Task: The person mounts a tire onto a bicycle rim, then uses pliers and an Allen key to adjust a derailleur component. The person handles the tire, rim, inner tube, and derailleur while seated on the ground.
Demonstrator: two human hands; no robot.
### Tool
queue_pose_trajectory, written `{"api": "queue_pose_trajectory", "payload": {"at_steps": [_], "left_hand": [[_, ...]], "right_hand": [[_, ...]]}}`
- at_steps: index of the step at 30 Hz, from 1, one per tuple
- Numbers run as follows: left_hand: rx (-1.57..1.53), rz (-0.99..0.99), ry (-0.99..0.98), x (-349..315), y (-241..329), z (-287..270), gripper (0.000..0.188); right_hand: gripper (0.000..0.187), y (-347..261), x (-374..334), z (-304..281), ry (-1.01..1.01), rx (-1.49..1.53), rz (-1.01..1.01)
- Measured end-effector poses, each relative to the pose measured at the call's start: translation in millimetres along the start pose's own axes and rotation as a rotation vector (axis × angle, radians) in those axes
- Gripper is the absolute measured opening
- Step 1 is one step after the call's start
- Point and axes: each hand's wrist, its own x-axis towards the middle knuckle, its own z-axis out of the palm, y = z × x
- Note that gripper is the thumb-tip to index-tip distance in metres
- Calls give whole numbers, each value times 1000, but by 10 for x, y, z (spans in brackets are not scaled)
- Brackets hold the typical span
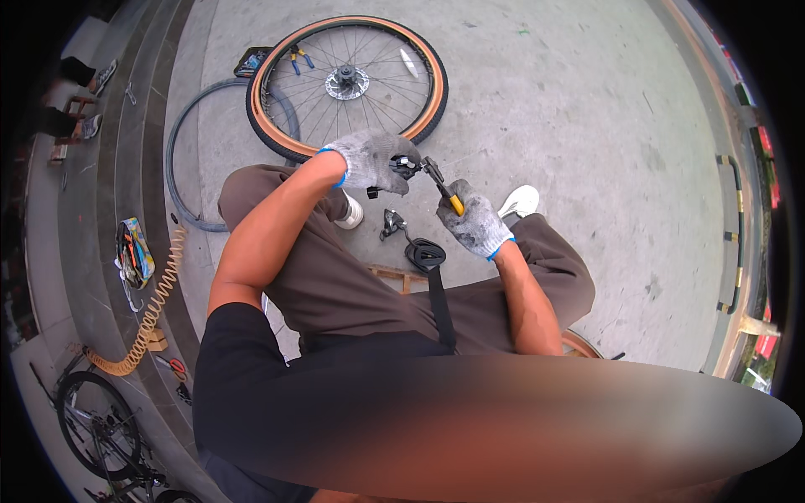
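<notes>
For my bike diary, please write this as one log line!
left hand: holding small black part | right hand: holding yellow-handled tool | beyond hands: bicycle wheel, lying flat

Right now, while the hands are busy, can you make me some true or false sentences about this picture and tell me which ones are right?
1. The left hand and the right hand are both gloved. True.
2. The bicycle wheel is standing upright. False: the bicycle wheel lies on its side on the ground.
3. The right hand holds a yellow-handled tool. True.
4. The left hand is empty. False: its fingers hold a small black part.
5. The coiled hose is bright green. False: the coiled hose is tan.
6. A white shoe shows near the right hand. True.
</notes>
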Motion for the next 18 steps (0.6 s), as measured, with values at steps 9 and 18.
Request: {"api": "queue_pose_trajectory", "payload": {"at_steps": [9,18], "left_hand": [[-43,-59,172,13,6,-1,66],[-125,-155,456,129,-149,-21,62]], "right_hand": [[43,-11,175,55,407,68,80],[27,288,328,-277,521,741,196]]}}
